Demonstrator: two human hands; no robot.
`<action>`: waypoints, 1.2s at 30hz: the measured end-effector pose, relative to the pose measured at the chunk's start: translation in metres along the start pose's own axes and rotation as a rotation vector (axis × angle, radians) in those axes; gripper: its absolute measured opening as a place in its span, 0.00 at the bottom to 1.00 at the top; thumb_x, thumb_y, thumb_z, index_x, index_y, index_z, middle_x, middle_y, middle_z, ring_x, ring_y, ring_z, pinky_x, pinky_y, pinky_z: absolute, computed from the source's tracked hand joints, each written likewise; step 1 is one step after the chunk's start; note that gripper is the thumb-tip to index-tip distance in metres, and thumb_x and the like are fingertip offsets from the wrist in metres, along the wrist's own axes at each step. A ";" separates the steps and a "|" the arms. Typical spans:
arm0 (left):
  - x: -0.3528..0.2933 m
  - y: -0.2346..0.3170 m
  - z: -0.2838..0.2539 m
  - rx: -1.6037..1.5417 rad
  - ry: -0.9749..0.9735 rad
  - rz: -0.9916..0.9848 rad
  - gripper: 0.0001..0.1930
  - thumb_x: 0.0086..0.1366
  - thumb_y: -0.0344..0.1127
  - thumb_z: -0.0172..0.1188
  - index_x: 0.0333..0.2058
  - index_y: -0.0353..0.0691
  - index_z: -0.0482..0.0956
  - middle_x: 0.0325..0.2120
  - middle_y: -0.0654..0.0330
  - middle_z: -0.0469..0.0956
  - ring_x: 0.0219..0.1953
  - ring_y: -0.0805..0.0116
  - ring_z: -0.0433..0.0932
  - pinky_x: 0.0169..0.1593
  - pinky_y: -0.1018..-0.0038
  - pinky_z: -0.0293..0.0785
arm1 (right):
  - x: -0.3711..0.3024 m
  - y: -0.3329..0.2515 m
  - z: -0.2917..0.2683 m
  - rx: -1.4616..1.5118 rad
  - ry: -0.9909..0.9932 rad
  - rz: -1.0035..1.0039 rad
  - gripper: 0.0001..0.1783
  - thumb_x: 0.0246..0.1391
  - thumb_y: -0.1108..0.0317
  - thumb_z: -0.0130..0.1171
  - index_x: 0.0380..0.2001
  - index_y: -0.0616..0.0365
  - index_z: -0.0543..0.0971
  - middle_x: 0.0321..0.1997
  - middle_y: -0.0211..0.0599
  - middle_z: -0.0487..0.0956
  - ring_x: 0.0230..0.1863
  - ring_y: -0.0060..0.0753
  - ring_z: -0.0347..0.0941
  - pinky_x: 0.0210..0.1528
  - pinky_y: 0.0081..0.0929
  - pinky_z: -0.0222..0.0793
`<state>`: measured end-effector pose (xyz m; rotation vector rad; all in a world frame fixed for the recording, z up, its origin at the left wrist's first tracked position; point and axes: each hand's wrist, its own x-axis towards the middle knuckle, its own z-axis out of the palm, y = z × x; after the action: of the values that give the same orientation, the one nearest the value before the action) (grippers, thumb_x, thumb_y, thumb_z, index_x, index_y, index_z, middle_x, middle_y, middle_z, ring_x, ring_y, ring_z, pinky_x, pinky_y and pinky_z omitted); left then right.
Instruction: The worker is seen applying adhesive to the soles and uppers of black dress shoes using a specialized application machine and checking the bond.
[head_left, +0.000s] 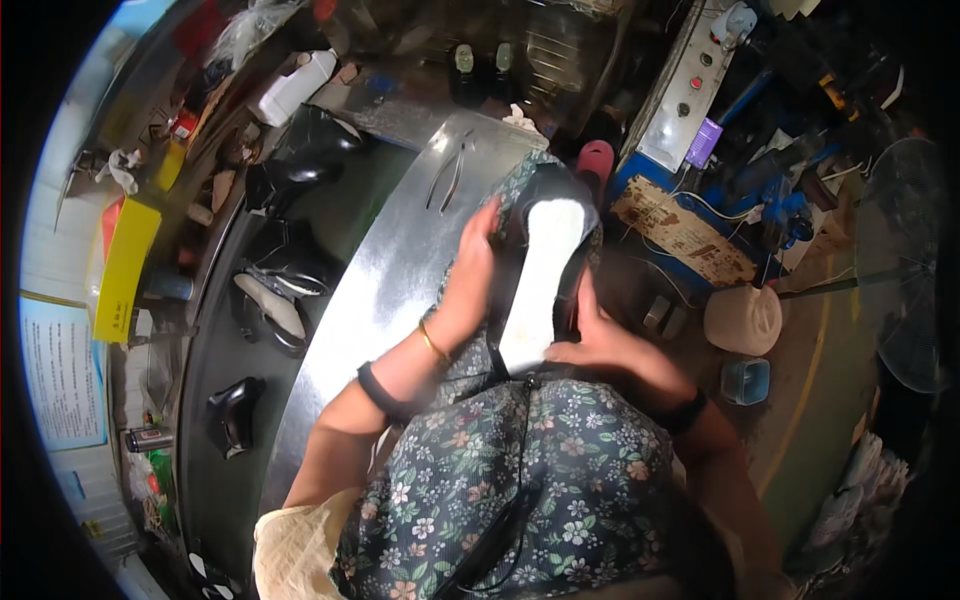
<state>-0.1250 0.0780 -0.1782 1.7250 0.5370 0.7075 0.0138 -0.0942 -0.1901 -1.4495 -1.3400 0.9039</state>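
A black shoe upper with a white, sole-shaped bottom [541,280] lies across my lap, its bottom facing up. Along its left side my left hand [474,268] presses against the black edge, fingers pointing away from me. On the right, my right hand [602,335] grips the nearer end, with the thumb resting on the white bottom. Its other fingers are partly hidden behind the shoe. Floral apron cloth [520,440] lies beneath and around it. Beyond my left hand, a pair of metal pliers [450,180] rests on the shiny metal table [345,285].
Left of the metal table runs a dark belt [335,200] carrying several black shoes [233,412]. A white jug [297,87] stands at the far left. A blue machine with a control panel [686,95] is at the right, near a beige container [742,320] and a blue tub [745,382].
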 end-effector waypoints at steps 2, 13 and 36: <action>0.037 0.011 0.000 -0.878 -0.205 -0.208 0.31 0.75 0.56 0.33 0.64 0.38 0.60 0.57 0.52 0.67 0.59 0.62 0.67 0.65 0.68 0.58 | 0.016 -0.016 -0.018 0.387 -0.065 0.162 0.50 0.58 0.51 0.53 0.69 0.60 0.35 0.72 0.46 0.48 0.73 0.38 0.45 0.71 0.35 0.46; 0.051 0.026 0.019 0.025 -0.203 0.083 0.19 0.68 0.44 0.55 0.53 0.42 0.74 0.58 0.50 0.69 0.71 0.52 0.47 0.69 0.60 0.47 | 0.088 -0.013 -0.051 0.320 0.134 -0.149 0.26 0.65 0.55 0.52 0.61 0.58 0.70 0.73 0.45 0.55 0.75 0.38 0.45 0.72 0.35 0.41; 0.063 0.023 0.026 -0.105 -0.300 0.105 0.23 0.66 0.40 0.60 0.57 0.40 0.68 0.56 0.55 0.70 0.67 0.58 0.59 0.70 0.61 0.46 | 0.076 -0.036 -0.058 0.414 0.148 -0.123 0.24 0.62 0.72 0.45 0.61 0.61 0.66 0.66 0.42 0.63 0.71 0.38 0.54 0.71 0.33 0.47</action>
<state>-0.0621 0.0971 -0.1493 1.7298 0.1999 0.5274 0.0679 -0.0286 -0.1332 -1.0803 -1.0457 0.9113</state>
